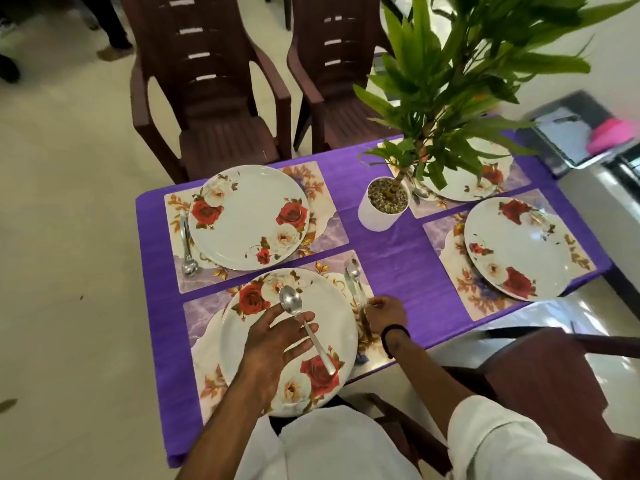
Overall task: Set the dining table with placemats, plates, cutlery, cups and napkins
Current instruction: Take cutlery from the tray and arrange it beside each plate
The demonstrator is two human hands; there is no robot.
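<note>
A purple-clothed table (391,258) carries several floral placemats, each with a white rose-pattern plate. Over the near plate (332,306) my left hand (277,337) holds a steel spoon (292,303) between its fingers, bowl pointing away from me. To the right of that plate, a second spoon (354,275) lies on the near placemat (204,313). My right hand (386,313) pinches its handle end. The far left plate (249,216) has cutlery (187,247) along its left side. A right plate (516,247) and a far right plate (464,185) sit beyond.
A white pot (381,216) with a tall leafy plant stands mid-table and hides part of the far right setting. Two brown plastic chairs (211,98) stand at the far side, another chair (554,372) at my right. A person's legs show top left.
</note>
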